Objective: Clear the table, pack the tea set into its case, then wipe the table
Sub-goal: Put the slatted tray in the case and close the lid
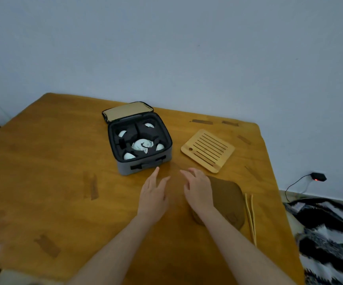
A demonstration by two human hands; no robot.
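Note:
An open grey case (146, 165) with black foam stands on the wooden table (43, 161), its lid (128, 111) tipped back. Inside sit a pale teapot (142, 145) and several pale cups (122, 133) in foam slots. A slatted bamboo tray (207, 150) lies to the right of the case. A brown cloth (227, 198) is spread near the table's right side. My left hand (153, 192) hovers flat just in front of the case, fingers straight. My right hand (197, 188) rests on the cloth's left edge with relaxed fingers.
A pair of bamboo tongs (251, 217) lies right of the cloth near the table edge. A black-and-white patterned fabric (330, 233) is on the floor at the right. A black plug with a red light (318, 177) sits on the wall.

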